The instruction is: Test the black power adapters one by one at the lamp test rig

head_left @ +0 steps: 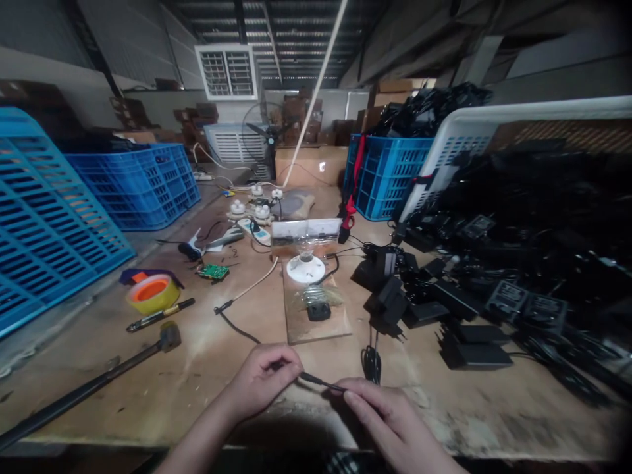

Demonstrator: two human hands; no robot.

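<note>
A thin black cable [323, 382] with a thicker connector part is stretched between my hands near the table's front edge. My left hand [264, 382] pinches it at the thicker end. My right hand [378, 411] grips the thinner stretch, fingers closed. Another black lead [239, 327] runs from the left toward my left hand; whether it joins the held cable is hidden by the fingers. Just beyond the hands lies a wooden board [318, 334] bearing a white round lamp holder [306, 269] and a black socket [318, 311]. A coiled black cord [370, 364] rests beside my right hand.
Black power adapters [476, 345] are heaped on the right, before a white basket [533, 107]. To the left lie a hammer [93, 382], a marker [160, 315], yellow tape [154, 299] and a green circuit board [213, 272]. Blue crates [148, 181] stand behind.
</note>
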